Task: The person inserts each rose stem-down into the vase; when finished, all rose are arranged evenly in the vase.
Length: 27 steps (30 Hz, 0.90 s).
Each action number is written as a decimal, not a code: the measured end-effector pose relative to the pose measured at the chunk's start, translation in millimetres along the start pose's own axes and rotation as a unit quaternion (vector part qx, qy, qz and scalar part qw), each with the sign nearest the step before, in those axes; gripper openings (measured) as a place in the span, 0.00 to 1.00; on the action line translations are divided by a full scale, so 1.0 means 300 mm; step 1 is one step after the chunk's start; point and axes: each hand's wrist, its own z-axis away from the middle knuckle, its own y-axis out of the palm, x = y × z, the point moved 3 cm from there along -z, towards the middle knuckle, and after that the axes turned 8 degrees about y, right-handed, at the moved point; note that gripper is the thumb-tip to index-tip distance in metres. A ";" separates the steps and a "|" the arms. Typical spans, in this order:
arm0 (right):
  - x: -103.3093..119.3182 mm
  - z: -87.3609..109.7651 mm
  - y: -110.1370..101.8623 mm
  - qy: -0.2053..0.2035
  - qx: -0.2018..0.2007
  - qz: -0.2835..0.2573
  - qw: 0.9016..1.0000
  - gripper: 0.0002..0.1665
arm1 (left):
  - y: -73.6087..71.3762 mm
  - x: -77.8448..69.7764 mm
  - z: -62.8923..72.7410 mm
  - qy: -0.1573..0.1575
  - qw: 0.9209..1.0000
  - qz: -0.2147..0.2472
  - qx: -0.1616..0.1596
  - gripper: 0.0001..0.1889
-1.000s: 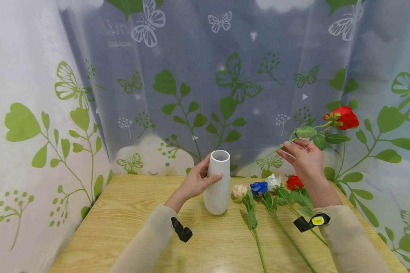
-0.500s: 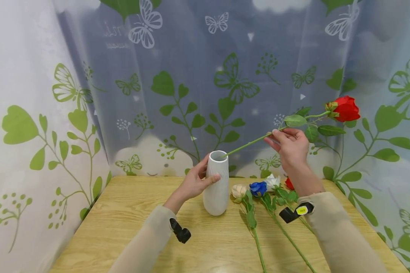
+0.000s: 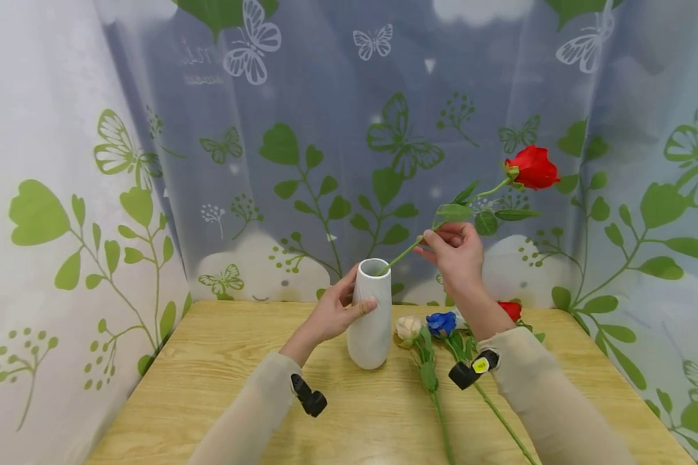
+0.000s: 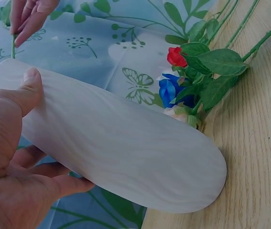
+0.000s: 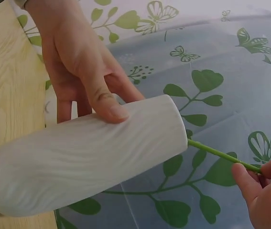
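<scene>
A white vase [image 3: 370, 329] with a wavy relief stands upright on the wooden table. My left hand [image 3: 340, 307] grips it near the top, thumb across the front and fingers behind. Above and to the right, my right hand [image 3: 456, 255] pinches the green stem of a red rose [image 3: 532, 168] between thumb and fingers. The stem slants down into the vase's mouth, its lower end hidden inside. In the right wrist view the stem [image 5: 216, 151] runs from the vase's rim to the pinching fingers.
On the table right of the vase lie a cream rose [image 3: 409, 328], a blue rose [image 3: 441, 323], a partly covered white rose [image 3: 459, 318] and another red rose [image 3: 510, 310]. Their stems point toward the front edge. A curtain [image 3: 326, 97] printed with leaves and butterflies hangs behind.
My right hand has moved left toward the vase with the red rose, and the stem's end has gone into the mouth. My left hand stays on the vase.
</scene>
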 end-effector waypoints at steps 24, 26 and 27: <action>-0.098 0.024 0.115 -0.042 0.035 0.064 0.996 0.12 | -0.001 -0.009 0.003 -0.003 1.000 -0.007 -0.001 0.46; -0.102 0.024 0.117 -0.041 0.034 0.077 0.996 0.10 | -0.001 -0.008 0.003 -0.001 1.000 -0.006 -0.001 0.46; -0.104 0.023 0.119 -0.041 0.033 0.086 0.995 0.10 | -0.001 -0.007 0.003 0.000 1.000 -0.006 0.000 0.46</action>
